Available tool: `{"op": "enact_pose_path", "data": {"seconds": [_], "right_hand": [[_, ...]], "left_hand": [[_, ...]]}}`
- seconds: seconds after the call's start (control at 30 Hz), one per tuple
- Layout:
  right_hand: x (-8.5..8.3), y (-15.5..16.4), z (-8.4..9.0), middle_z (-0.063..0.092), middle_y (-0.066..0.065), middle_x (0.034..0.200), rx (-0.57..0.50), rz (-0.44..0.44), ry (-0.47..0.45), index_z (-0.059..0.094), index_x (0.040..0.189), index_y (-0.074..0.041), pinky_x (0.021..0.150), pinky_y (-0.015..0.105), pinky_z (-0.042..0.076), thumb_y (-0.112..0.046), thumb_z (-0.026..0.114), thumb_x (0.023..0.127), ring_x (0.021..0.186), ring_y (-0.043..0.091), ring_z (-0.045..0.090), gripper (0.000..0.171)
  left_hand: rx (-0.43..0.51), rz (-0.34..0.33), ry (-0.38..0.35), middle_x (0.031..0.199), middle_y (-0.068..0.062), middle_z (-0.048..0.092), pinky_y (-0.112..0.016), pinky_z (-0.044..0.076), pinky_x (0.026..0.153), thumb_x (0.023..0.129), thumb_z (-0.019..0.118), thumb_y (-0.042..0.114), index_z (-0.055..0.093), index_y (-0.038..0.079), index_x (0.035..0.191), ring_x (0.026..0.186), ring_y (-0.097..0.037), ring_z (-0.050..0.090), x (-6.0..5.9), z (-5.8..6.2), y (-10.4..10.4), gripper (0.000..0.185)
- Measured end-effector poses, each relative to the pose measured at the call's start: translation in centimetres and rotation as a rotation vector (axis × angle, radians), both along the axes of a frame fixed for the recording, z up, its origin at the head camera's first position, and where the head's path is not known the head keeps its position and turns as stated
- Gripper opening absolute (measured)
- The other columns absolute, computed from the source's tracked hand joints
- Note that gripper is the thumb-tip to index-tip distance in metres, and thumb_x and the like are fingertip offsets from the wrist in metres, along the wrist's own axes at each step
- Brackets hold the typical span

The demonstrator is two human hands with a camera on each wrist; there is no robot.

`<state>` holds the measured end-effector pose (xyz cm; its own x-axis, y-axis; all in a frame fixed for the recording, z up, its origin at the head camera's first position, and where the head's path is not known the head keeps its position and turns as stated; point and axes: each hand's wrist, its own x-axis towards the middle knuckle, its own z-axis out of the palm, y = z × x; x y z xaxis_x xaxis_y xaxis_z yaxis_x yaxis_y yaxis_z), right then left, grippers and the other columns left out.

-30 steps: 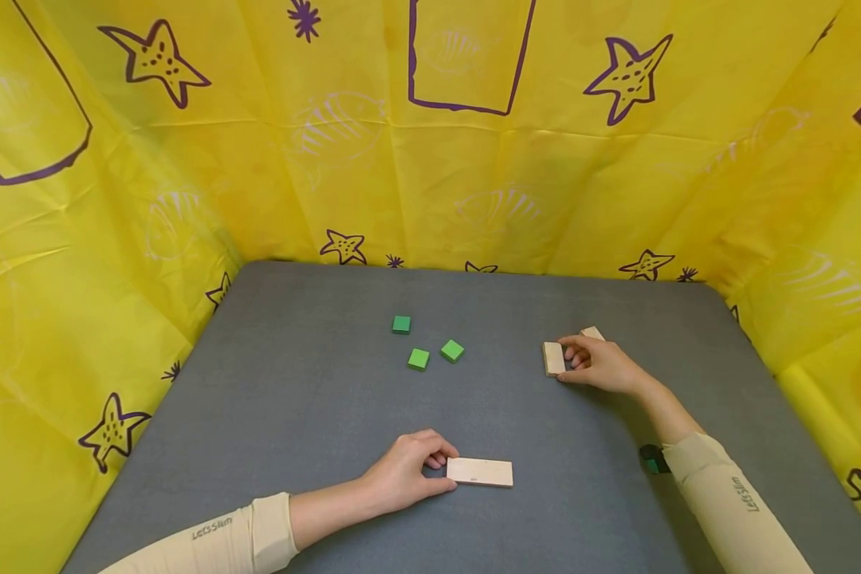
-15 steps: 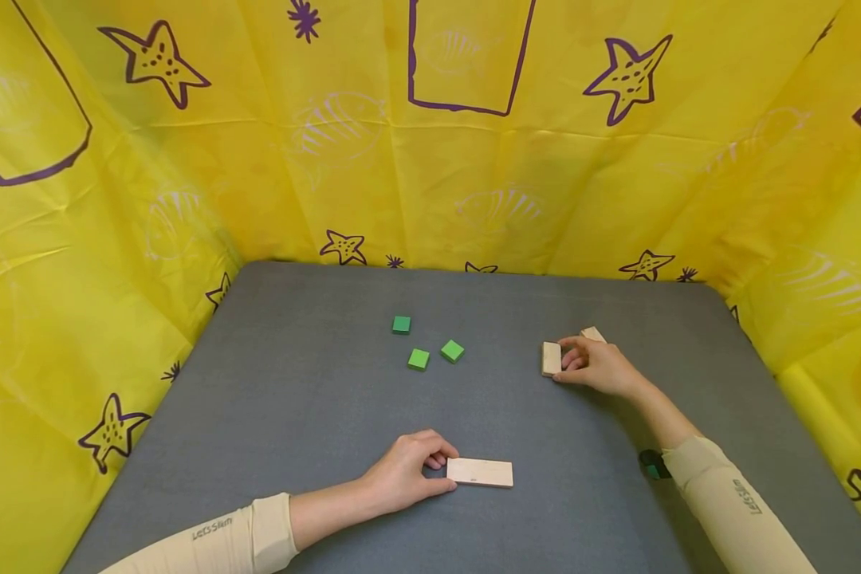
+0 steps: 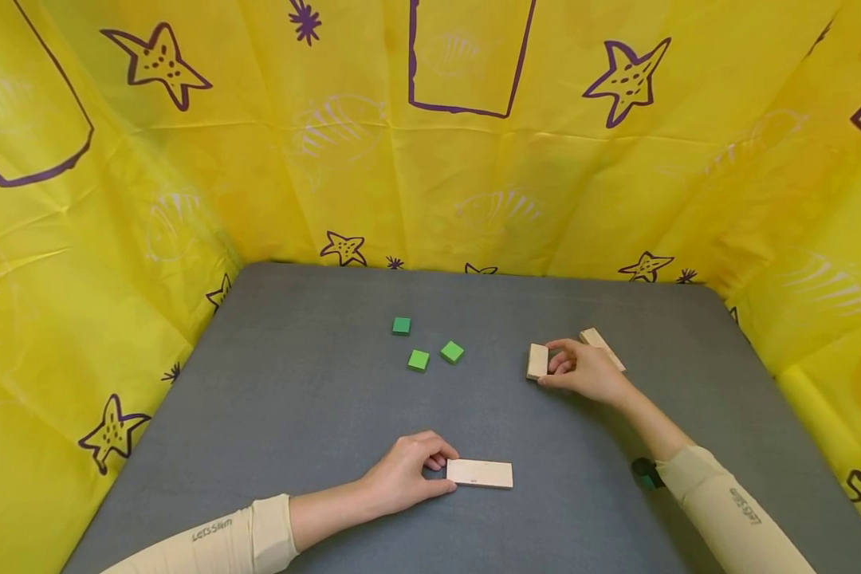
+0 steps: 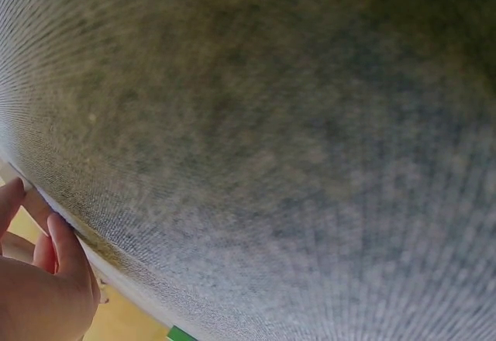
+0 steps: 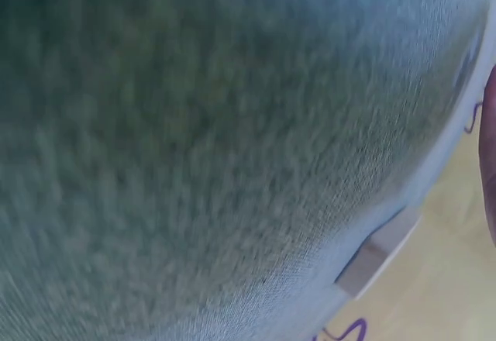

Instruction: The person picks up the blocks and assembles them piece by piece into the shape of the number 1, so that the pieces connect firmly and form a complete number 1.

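a grey felt table point(image 3: 294, 414) is walled by yellow starfish sheeting point(image 3: 258, 159); wooden blocks point(image 3: 480, 473) point(image 3: 537, 360) are gripped by the curled fingers of the left hand point(image 3: 402, 472) and right hand point(image 3: 581, 371).

Cream long sleeves point(image 3: 222, 536) with small grey lettering cover both forearms, leaving hands bare.

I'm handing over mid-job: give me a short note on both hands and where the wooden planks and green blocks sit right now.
Left hand: grip on the end of the near plank, flat on the grey table.
Right hand: grip on the small plank, beside the far plank.
Three green blocks lie loose mid-table, untouched.
Done: nothing stacked or joined.
Left: apparently all the assembling.
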<state>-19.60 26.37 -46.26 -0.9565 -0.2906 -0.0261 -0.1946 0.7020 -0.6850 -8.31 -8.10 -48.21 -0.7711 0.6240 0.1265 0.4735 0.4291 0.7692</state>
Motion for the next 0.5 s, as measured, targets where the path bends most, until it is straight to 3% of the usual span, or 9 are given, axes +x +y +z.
{"op": "enact_pose_path", "data": {"seconds": [0.5], "right_hand": [[1.8, -3.1, 0.3, 0.065, -0.003, 0.082, -0.038, 0.025, 0.044, 0.061, 0.119, -0.001, 0.062, 0.022, 0.049, -0.029, 0.088, 0.072, 0.070, 0.010, 0.061, 0.061]], "left_hand": [[0.000, 0.001, -0.006, 0.094, 0.004, 0.062, -0.015, 0.051, 0.073, 0.077, 0.083, 0.008, 0.069, 0.007, 0.100, 0.082, -0.002, 0.058, 0.0, -0.1, 0.1, 0.027]]}}
